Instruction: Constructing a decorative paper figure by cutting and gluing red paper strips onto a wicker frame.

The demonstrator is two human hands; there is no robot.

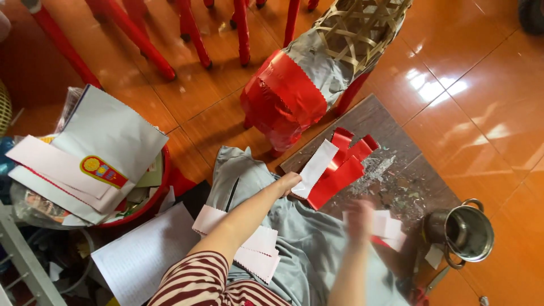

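Left hand [288, 182] grips red strips [340, 170] near board [368, 122] edge; right hand [360, 218] blurred, grip unclear.

- A home floor used as a craft spot: glossy orange floor tiles [487, 107], red chair legs [241, 31] standing on them
- A woven bamboo frame [362, 28] partly papered in grey and red
- A basin of paper scraps [85, 170], a small steel pot [467, 232] and a glue-stained board [391, 181]

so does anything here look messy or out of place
Yes. Small paper scraps are scattered over the dark board, beside the red and white strips the left hand holds. The right hand is motion-blurred. The red basin overflows with loose paper sheets.
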